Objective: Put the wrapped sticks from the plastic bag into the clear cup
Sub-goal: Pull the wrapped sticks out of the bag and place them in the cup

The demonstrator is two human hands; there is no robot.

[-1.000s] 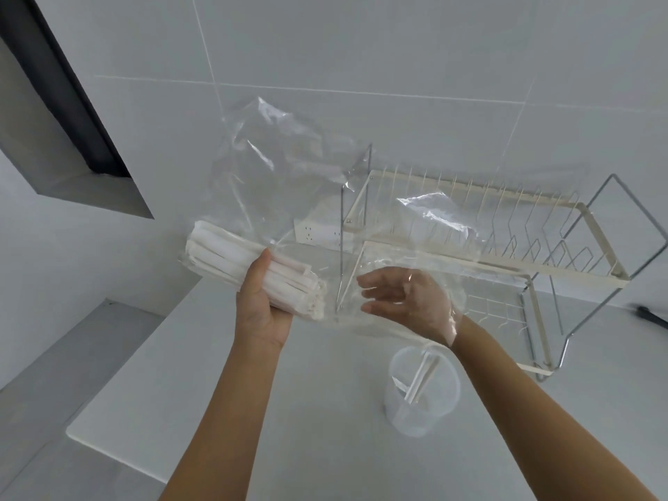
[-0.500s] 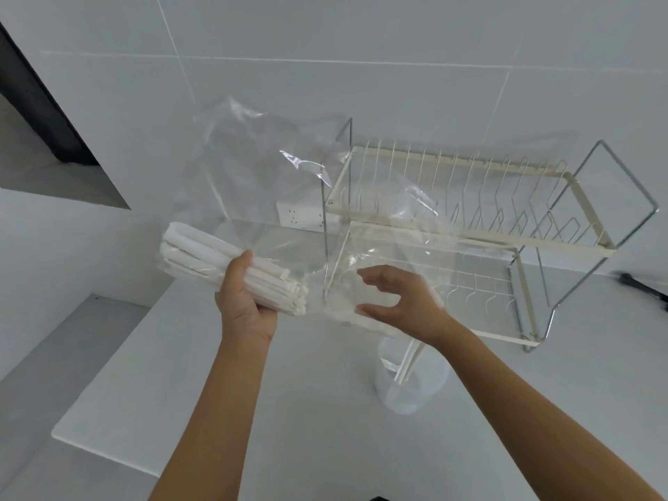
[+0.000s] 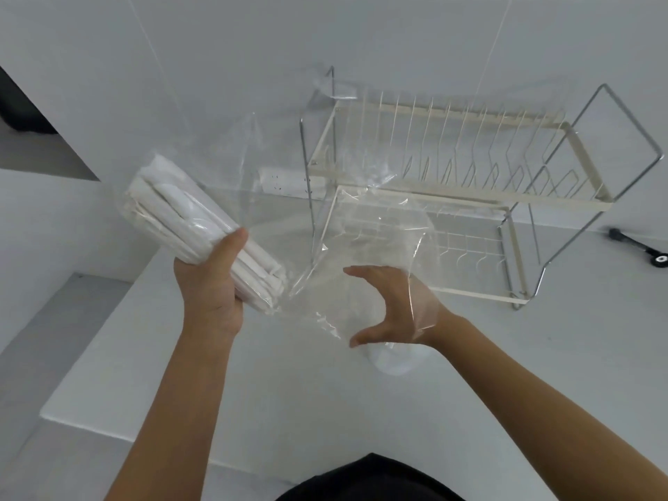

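Observation:
A bundle of white wrapped sticks (image 3: 180, 207) lies inside a clear plastic bag (image 3: 365, 226), held up above the white counter. My left hand (image 3: 213, 280) grips the bundle through the bag from below. The bag's loose open end spreads to the right and drapes over my right hand (image 3: 386, 305), whose fingers are spread apart inside the film, holding nothing. Just below that hand stands the clear cup (image 3: 394, 359), mostly hidden by the hand and the film; its contents cannot be made out.
A cream and metal wire dish rack (image 3: 470, 168) stands behind the hands against the tiled wall. A white power strip (image 3: 285, 180) lies at its left. A black cable end (image 3: 643, 249) rests at the far right. The counter's edge (image 3: 119, 424) runs along the lower left.
The bag's upper part has dropped and flattened. My right hand has opened wider inside the bag's mouth and now covers the cup. The left hand keeps its grip on the bundle.

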